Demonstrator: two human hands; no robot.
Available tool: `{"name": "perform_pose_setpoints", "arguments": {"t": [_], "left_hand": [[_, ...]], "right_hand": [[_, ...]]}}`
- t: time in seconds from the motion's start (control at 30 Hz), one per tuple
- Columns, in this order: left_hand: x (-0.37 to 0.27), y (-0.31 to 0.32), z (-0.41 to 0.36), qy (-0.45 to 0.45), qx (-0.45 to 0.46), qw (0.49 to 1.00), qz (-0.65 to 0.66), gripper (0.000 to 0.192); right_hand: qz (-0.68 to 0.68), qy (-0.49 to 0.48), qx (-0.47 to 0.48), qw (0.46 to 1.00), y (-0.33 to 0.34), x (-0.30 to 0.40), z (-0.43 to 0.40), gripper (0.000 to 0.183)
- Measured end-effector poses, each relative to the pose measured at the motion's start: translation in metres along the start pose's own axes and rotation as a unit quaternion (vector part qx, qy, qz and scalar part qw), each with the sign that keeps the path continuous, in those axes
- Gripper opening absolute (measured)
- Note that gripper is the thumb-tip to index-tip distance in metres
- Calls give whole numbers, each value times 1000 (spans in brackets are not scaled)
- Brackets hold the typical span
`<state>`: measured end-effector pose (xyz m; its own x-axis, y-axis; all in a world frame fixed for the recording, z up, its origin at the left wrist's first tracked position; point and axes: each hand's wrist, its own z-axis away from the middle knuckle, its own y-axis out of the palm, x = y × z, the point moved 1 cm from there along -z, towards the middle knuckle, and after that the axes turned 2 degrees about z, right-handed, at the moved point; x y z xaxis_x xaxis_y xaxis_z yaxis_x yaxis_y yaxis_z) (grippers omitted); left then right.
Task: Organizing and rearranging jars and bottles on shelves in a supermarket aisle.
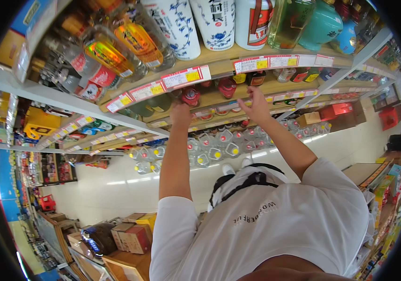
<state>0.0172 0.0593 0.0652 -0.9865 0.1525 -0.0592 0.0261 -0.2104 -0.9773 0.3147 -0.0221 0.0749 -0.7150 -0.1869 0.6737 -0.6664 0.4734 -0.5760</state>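
Note:
My left hand (181, 113) reaches to the second shelf, beside a red-capped bottle (191, 95); whether its fingers hold the bottle is hidden. My right hand (255, 104) is raised at the front edge of that shelf with thumb and forefinger apart and nothing between them. Near it are another red-capped bottle (227, 87) and a dark bottle with a yellow and red label (256, 78). Above, the upper shelf (218, 63) carries white bottles with blue flower patterns (215, 26), a white and red bottle (253, 24) and clear bottles with orange labels (139, 38).
Price tags (186, 77) line the shelf edges. Large clear jugs with red and yellow caps (218, 144) stand on the floor below. A grey shelf upright (81, 109) runs at the left. Cardboard boxes (132, 237) and a large dark jar (98, 239) are behind me at the lower left.

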Motion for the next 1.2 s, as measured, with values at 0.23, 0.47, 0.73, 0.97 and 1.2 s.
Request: {"name": "perform_pose_setpoints", "arguments": {"t": [0.23, 0.47, 0.73, 0.97, 1.2], "left_hand": [[3, 12, -16, 7, 5, 998, -65, 53], [1, 9, -13, -29, -21, 999, 3, 55], [-5, -2, -13, -47, 2, 999, 10, 60], [4, 0, -5, -103, -56, 992, 55, 68], [-3, -1, -12, -129, -46, 990, 31, 58]], "right_hand": [[28, -49, 78, 995, 35, -6, -26, 86], [63, 15, 158, 985, 44, -14, -38, 86], [124, -70, 139, 980, 54, -30, -34, 72], [86, -56, 153, 983, 57, -21, -33, 72], [111, -71, 152, 980, 59, -22, -30, 74]]}}
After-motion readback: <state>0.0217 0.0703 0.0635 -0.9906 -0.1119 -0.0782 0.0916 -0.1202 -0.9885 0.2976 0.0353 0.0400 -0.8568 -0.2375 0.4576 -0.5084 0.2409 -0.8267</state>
